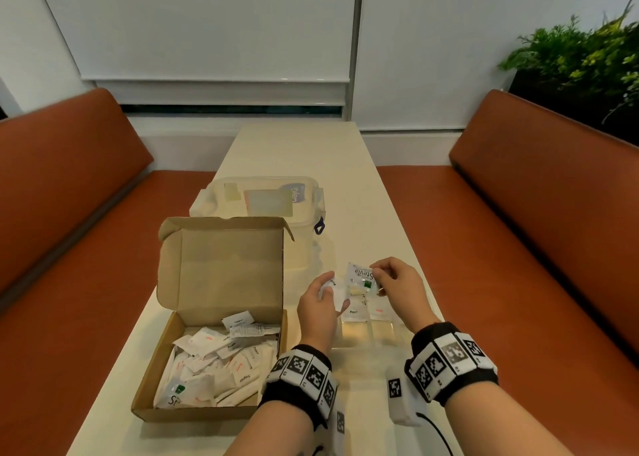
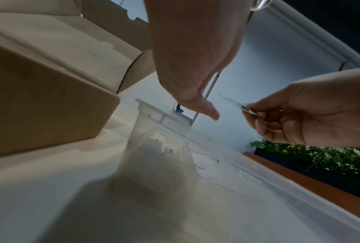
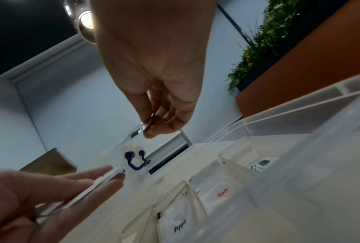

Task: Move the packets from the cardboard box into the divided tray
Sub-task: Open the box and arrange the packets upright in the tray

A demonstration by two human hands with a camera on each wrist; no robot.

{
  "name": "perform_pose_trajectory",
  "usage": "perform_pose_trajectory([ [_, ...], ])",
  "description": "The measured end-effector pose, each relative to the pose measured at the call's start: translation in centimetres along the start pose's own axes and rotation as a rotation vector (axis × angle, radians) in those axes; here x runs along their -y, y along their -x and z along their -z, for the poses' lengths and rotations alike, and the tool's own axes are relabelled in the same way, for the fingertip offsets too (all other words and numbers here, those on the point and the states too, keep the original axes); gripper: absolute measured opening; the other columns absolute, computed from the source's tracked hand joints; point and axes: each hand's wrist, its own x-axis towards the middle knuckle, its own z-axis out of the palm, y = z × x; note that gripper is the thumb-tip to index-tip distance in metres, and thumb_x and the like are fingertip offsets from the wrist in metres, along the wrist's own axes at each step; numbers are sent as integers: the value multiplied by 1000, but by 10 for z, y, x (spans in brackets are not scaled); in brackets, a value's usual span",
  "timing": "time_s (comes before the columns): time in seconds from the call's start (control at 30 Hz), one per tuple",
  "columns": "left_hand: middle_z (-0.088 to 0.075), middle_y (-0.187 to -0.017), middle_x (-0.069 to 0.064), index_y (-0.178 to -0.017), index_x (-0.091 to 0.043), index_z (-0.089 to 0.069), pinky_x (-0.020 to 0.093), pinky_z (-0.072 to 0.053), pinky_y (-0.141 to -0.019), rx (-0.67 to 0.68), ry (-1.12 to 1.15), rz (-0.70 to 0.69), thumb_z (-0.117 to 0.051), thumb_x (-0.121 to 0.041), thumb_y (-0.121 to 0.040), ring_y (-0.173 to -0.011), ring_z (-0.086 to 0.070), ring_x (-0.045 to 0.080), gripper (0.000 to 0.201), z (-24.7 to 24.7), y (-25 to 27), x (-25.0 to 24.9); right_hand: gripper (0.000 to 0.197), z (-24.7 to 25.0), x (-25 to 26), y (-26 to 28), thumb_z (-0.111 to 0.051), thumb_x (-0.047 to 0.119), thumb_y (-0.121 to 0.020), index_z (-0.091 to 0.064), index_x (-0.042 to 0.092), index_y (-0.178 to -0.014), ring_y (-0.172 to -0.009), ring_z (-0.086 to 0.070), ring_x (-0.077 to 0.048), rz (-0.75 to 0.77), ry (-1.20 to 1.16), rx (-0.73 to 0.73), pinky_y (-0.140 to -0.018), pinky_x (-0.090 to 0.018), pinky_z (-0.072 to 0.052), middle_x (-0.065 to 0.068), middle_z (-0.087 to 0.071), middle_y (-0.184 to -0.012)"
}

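The right hand [image 1: 397, 284] pinches a Stevia packet [image 1: 362, 276] between thumb and fingertips, above the tray [image 1: 366, 331]. The left hand [image 1: 320, 303] beside it grips white packets [image 1: 333, 291] between nearly straight fingers. More fill the box [image 1: 214, 362] to the left.

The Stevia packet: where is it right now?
In the head view, the Stevia packet is pinched by the right hand, above the divided tray, right of the cardboard box.

- Long cream table [image 1: 311, 151], between orange benches.
- On it: open cardboard box [image 1: 221, 276], lidded clear tub [image 1: 262, 200] behind, clear divided tray [image 1: 366, 334] beside.
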Motion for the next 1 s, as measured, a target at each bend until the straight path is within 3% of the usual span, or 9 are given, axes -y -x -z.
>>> perform_pose_trajectory([
  [0.17,-59,-111,10,-110,-6,-61,25,-59,-68,103,49,53,-51,-3,-95,-100,-61,25,19,-13,2,5,11,1,-6,4,-58,4,-90,-67,7,-86,-59,-60,-9,-71,-170,-84,-57,-20,-51,-6,-69,-77],
  [0.27,-65,-112,13,-107,-8,-65,28,-58,-72,139,9,57,-58,-7,-92,-100,-65,26,17,-19,3,6,12,-5,-12,9,-59,3,-89,-66,9,-82,-59,-64,-10,-120,-241,-120,-58,-21,-52,-10,-71,-80],
  [0.43,-69,-100,7,-94,-16,-69,26,-58,-69,143,-29,50,-66,-13,-88,-88,-68,17,8,-21,1,9,11,2,-14,8,-59,5,-89,-67,9,-84,-56,-59,-10,-90,-114,-106,-64,-27,-56,-9,-70,-80],
  [0.57,-70,-96,11,-96,-7,-70,32,-59,-72,142,-102,57,-66,-9,-87,-87,-67,23,10,-23,-1,10,9,10,-10,5,-61,6,-88,-67,10,-83,-64,-61,-16,-77,-23,-60,-66,-27,-55,-10,-69,-81],
  [0.63,-69,-90,12,-96,-4,-70,31,-59,-70,156,-199,46,-64,-8,-88,-81,-66,22,11,-24,-2,9,12,11,-5,5,-61,7,-86,-66,16,-92,-77,-61,-15,-26,132,-13,-68,-21,-49,-2,-69,-93],
  [0.7,-69,-82,7,-91,-8,-72,23,-56,-60,205,-380,-5,-63,-13,-89,-72,-64,16,11,-24,-3,6,38,13,4,1,-60,6,-83,-60,25,-117,-95,-54,-9,112,334,114,-74,-15,-41,11,-60,-109],
  [0.77,-67,-78,5,-87,-11,-72,22,-53,-56,251,-495,-50,-61,-14,-89,-67,-60,14,11,-25,-3,6,54,16,17,-6,-57,3,-82,-53,29,-129,-95,-51,-6,201,519,295,-71,-9,-38,11,-58,-111],
  [0.87,-66,-83,4,-90,-13,-70,22,-53,-59,240,-527,-67,-65,-18,-88,-73,-61,16,7,-25,-4,6,36,24,27,-16,-56,1,-82,-68,21,-109,-82,-55,-6,181,650,369,-64,-8,-40,4,-64,-103],
  [1.0,-67,-94,7,-96,-9,-69,16,-53,-59,231,-398,6,-70,-21,-85,-77,-64,11,16,-22,-3,6,13,35,18,-18,-65,4,-83,-69,17,-80,-69,-61,-8,122,269,140,-59,-10,-49,2,-68,-84],
])
